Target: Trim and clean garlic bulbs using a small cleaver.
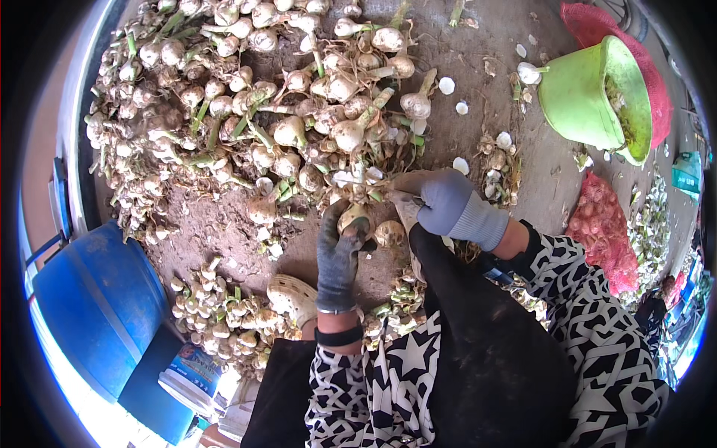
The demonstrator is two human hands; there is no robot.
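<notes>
My left hand [340, 252], in a dirty grey knit glove, grips a garlic bulb [354, 217] just above the ground, its roots and stalk pointing away from me. My right hand [448, 201], also gloved, is beside the bulb with fingers curled toward its roots and stalk. Whether a tool is inside that fist cannot be made out. Another garlic bulb [389, 233] lies on the ground right of my left hand. Beyond both hands spreads a large heap of garlic bulbs [291, 131] with cut green stalks and dry roots.
At right are a lime-green bucket [574, 98] tipped on its side and a red mesh sack [602, 232] of garlic. A blue tub [101, 305] stands at left. Trimmed garlic bulbs [224, 322] lie piled near my beige clog [291, 297]. White peel scraps [650, 224] cover the far right.
</notes>
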